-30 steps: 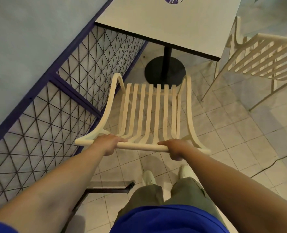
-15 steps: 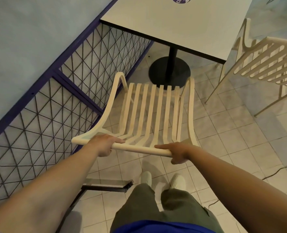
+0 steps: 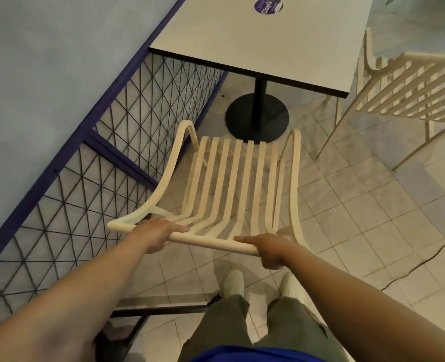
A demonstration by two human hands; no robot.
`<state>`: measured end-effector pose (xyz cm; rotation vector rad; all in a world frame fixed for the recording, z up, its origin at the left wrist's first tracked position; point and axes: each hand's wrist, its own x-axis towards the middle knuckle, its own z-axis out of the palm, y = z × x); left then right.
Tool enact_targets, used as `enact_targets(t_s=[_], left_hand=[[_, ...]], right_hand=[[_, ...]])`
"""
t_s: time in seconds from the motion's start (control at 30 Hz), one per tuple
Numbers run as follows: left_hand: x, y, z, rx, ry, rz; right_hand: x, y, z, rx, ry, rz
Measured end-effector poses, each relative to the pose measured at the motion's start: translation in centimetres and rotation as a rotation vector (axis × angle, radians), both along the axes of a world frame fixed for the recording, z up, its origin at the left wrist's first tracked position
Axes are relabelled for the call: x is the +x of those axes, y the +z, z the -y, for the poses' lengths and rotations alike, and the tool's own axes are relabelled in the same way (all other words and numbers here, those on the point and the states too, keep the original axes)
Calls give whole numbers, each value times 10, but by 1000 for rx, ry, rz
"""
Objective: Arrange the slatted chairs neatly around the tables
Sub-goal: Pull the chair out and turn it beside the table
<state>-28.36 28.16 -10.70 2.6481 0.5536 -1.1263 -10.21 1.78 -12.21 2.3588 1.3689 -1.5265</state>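
Beside mesh fencing (image 3: 90, 163), both hands' fingers (image 3: 179, 228) wrap the slatted chair (image 3: 231, 184) top rail.

Slatted chair (image 3: 231, 189) pushed closer to table (image 3: 263, 40); its front now overlaps table base (image 3: 258, 116)

Cream slatted chair (image 3: 231, 184), white table (image 3: 268, 40) on black base (image 3: 258, 118), purple-framed criss-cross mesh (image 3: 127, 142).

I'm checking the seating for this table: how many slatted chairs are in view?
2. One chair is in front of the person, facing the table, its top rail held by the left hand and right hand. The second chair stands at the table's right side, partly cropped. Others may be out of frame.
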Motion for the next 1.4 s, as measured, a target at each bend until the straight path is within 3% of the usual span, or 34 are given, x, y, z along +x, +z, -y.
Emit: enact_targets(t_s=[0.13,0.5,1.4], left_hand=[[-22,-1,-35,21,5,-82],[-18,12,-74,101,-8,-35],[-50,15,-83,115,5,-35]], right_hand=[[-38,-6,-31,-10,-2,-41],[-54,2,-67,23,-68,-33],[-75,0,-66,100,-20,-83]])
